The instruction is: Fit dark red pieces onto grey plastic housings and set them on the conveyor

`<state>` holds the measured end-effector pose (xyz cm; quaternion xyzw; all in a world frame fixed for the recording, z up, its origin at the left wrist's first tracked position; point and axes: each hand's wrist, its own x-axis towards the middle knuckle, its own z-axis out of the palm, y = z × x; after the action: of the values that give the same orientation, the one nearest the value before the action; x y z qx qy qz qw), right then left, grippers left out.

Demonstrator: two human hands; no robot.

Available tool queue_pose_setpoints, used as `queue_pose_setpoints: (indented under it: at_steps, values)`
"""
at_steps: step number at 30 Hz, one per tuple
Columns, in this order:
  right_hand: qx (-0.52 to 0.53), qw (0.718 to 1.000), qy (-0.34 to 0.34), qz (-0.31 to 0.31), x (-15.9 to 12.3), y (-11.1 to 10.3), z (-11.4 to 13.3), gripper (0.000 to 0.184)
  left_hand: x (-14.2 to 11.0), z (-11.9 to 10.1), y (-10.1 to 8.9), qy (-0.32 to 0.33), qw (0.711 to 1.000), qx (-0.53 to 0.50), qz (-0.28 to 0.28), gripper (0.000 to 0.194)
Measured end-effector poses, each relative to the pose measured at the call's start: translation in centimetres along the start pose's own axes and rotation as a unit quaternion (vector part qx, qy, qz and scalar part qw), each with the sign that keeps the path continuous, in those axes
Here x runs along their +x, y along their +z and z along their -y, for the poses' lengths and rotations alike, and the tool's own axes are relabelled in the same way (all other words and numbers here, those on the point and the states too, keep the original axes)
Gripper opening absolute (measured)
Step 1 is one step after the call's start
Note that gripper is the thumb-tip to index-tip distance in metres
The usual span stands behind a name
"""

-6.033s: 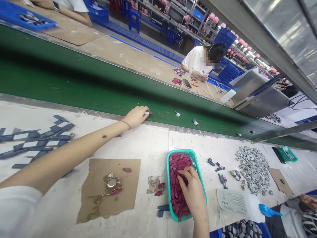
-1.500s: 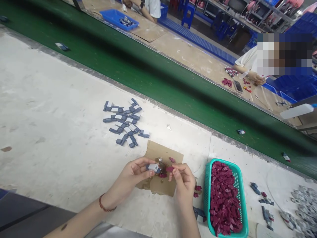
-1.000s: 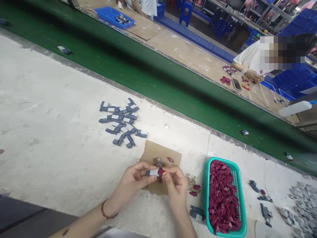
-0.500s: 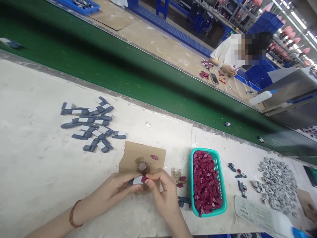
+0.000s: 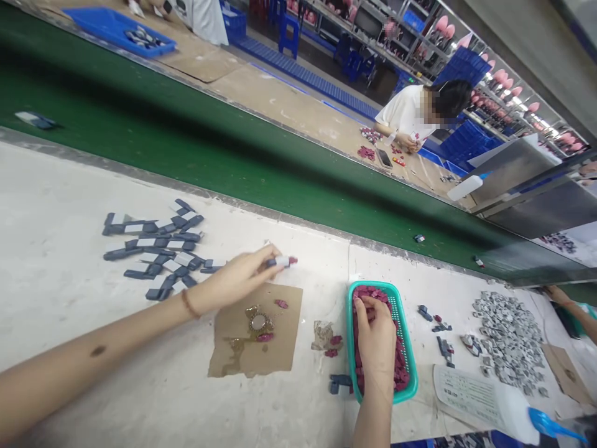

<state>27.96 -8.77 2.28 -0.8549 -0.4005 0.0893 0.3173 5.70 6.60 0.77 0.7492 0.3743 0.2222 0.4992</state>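
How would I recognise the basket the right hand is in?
Find the long green belt slanting across the view, then the white table on its near side. Right of the brown cardboard there stands a turquoise basket. Its heap of dark red pieces sets it apart.

A brown tabletop (image 5: 289, 102) runs along the far side, with a blue tray (image 5: 91, 28) of small parts near its left end. Farther right, a phone (image 5: 384, 158) lies near a person in a white top (image 5: 396, 112), and a white bottle (image 5: 465, 187) sits beyond. Behind are a blue stool (image 5: 289, 34), stacked blue crates (image 5: 459, 146) and shelving holding pink objects (image 5: 445, 25).
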Motion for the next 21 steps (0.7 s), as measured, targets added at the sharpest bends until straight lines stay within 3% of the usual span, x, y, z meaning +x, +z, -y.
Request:
queue_pose_setpoints:
  at_steps: [2, 6, 10, 14, 18, 21]
  values:
    - [-0.041, 0.999, -0.003, -0.005, 0.5, 0.5, -0.3, 0.023, 3.9, 0.6, -0.5, 0.031, 0.996, 0.064, -0.051, 0.021]
    - [-0.072, 0.997, 0.015, -0.027, 0.8, 1.4, -0.2, 0.021, 10.9, 1.6, -0.4, 0.048, 0.991, 0.097, -0.083, 0.030]
    - [-0.023, 0.999, 0.021, -0.023, 1.2, 1.6, -0.6, 0.022, 13.3, 2.2, -0.5, 0.077, 0.984, 0.132, -0.094, 0.031]
    - [0.043, 0.998, 0.027, -0.030, 1.5, 1.5, -1.4, 0.027, 10.3, 2.9, -3.2, 0.114, 0.976, 0.170, -0.080, 0.031]
    - [0.124, 0.990, 0.034, -0.058, 0.8, 1.2, -1.3, 0.035, 4.4, 4.1, -7.0, 0.123, 0.969, 0.207, -0.056, 0.029]
    - [0.170, 0.985, 0.008, -0.041, -0.5, 1.2, 0.2, 0.036, -0.2, 5.4, -8.2, 0.128, 0.955, 0.266, -0.008, 0.030]
